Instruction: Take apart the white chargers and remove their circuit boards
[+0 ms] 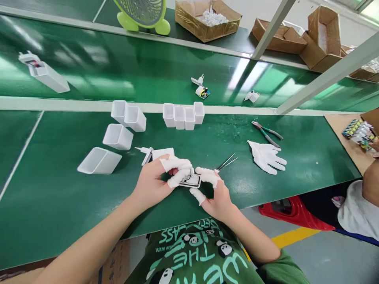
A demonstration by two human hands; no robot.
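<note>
My left hand is closed on a small white plastic charger housing, with a dark line around its rim. My right hand is at the housing's right end, thumb and forefinger apart. Tweezers stick out behind its curled fingers, points facing away; the grip itself is hidden. White finger cots cover fingertips on both hands. Just beyond my left hand lie a white plug piece and a white case, partly covered by the hand.
White open cases stand at left and in a row ahead. Pliers and a white glove lie right. A circuit board is behind the rail. A co-worker's arm shows at far right.
</note>
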